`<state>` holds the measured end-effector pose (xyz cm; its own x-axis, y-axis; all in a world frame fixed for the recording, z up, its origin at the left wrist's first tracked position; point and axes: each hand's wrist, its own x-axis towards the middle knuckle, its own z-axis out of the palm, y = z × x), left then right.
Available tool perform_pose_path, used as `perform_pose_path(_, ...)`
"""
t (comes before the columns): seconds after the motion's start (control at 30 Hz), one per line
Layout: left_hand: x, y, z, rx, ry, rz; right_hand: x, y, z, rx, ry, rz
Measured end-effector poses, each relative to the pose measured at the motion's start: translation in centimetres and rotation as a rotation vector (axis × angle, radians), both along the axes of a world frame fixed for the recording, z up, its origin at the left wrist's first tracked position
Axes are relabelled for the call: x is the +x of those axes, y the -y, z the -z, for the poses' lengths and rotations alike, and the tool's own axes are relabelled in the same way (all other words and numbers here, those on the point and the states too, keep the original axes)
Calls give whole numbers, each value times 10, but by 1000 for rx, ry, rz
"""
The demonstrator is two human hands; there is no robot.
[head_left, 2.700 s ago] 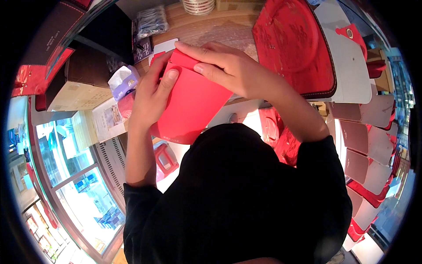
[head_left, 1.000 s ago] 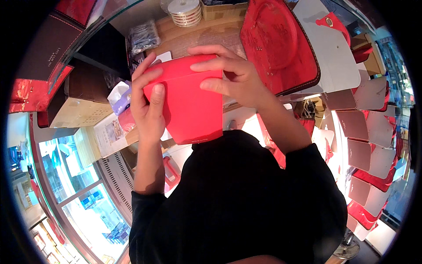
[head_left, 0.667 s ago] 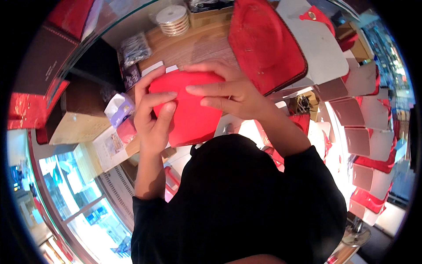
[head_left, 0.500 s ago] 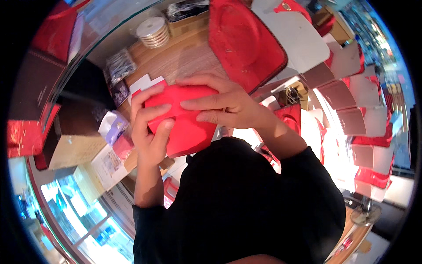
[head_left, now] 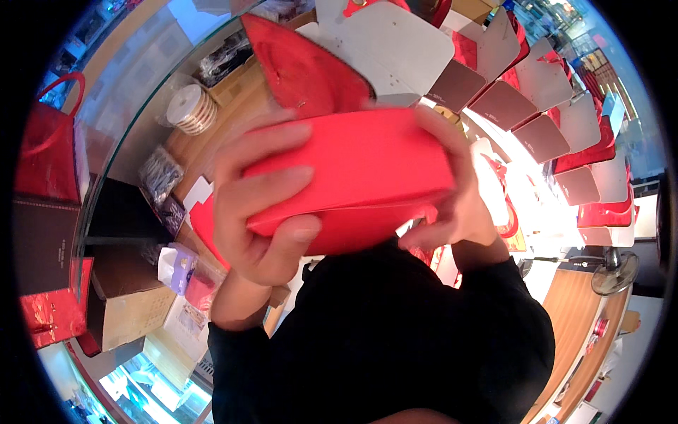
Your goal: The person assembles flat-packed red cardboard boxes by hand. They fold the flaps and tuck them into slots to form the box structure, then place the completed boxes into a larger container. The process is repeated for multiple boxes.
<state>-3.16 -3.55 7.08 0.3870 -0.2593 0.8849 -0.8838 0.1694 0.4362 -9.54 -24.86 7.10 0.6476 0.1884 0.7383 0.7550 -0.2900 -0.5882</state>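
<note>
— Where does the one view sit?
— On the person's head, looking steeply down their black-sleeved chest, through a fisheye that bends the edges.
— How near?
— Very near the red box [head_left: 353,180], which fills the middle. The wooden desk [head_left: 233,113] lies beyond the box, the floor off to its right.

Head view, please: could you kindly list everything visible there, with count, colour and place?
folded red cardboard box: one, red, centre, in both hands
flat box blanks: many, grey, brown and red, upper right
spool of ribbon: one, white and brown, upper left
red gift bag: one, red, far left
plain cardboard carton: one, tan, lower left
black sleeves: black, bottom
left hand: grip on box's left end
right hand: grip on box's right end
</note>
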Motion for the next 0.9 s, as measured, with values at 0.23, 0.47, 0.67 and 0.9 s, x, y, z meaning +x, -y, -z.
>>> perform_pose_path(0.23, 61, 89, 4, 393, 96, -323, 50, 148, -12, 933, 69, 284)
perform_pose_path(0.47, 74, 118, 18, 444, -238, -374, 131, 148, 9, 1051, 58, 37)
perform_pose_path(0.67, 69, 121, -15, 72, -398, -273, 157, 164, 32, 896, -13, -437)
perform_pose_path(0.9, 71, 124, -23, 437, 347, -552, 99, 155, -49, -130, 515, 224)
